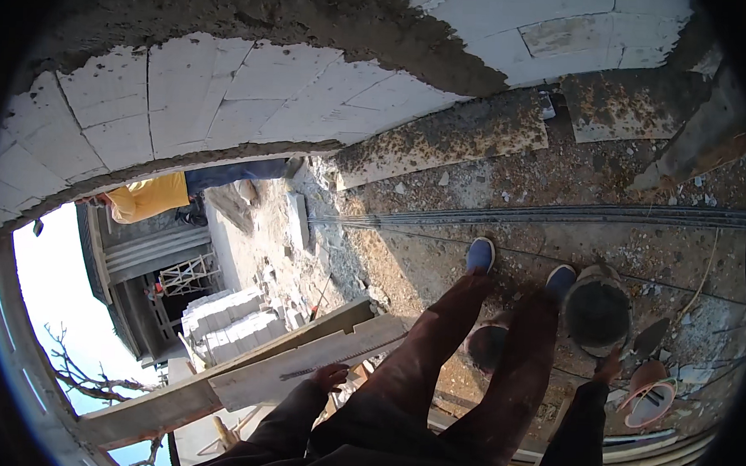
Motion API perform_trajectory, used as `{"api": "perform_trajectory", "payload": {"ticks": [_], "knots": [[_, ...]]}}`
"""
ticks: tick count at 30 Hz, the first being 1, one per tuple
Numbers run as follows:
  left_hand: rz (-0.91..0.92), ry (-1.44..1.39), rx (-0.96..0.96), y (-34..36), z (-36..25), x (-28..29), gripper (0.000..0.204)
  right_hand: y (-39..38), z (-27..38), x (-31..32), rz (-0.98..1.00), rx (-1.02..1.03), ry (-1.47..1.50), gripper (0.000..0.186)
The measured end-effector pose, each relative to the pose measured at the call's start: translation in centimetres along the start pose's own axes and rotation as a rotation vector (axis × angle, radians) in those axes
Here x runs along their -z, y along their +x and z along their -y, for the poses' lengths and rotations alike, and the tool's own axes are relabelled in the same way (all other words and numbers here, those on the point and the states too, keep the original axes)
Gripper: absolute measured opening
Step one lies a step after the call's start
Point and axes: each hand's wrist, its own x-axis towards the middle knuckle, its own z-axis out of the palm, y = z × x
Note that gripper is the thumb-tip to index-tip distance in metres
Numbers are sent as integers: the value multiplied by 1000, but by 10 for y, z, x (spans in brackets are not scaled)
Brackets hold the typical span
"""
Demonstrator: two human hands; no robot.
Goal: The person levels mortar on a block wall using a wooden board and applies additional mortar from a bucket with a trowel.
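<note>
My left hand (331, 376) is beside a long wooden board (250, 379), its fingers loosely spread and nothing visible in them. Along the board lies a thin ridged rod (343, 356). My right hand (609, 366) is low at the right, closed at the handle end of a trowel (651, 336) with a grey blade; the grip itself is small and partly hidden. Just beyond that hand stands a large bucket (598, 313) with dark grey mortar inside. A pinkish bucket (652, 395) with tool-like things in it is to its right. Another dark round bucket (485, 348) shows between my legs.
Ahead rises a white block wall (188, 92) with rough mortar bands. Mortar-splashed boards (452, 140) lie along its foot. Long dark bars (524, 213) cross the rubble floor. A person in a yellow top (151, 197) is at the left, beyond stacked white blocks (234, 320).
</note>
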Motion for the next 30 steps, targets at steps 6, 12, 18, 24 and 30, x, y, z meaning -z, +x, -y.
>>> {"api": "perform_trajectory", "payload": {"ticks": [6,12,18,24,30], "knots": [[-32,-65,-97,-16,41,0,55,-82,37,-22,-16,103,-110,47],[-34,9,-17,24,72,20,56,4,21,22,-206,257,-644,61],[-73,34,-11,59,76,25,49,66,-6,50,-38,872,-1664,81],[-10,96,-18,56,-3,20,47,-68,19,6,-15,168,219,34],[-69,649,-916,66,2,24,41,-209,66,-64,171,294,235,47]]}}
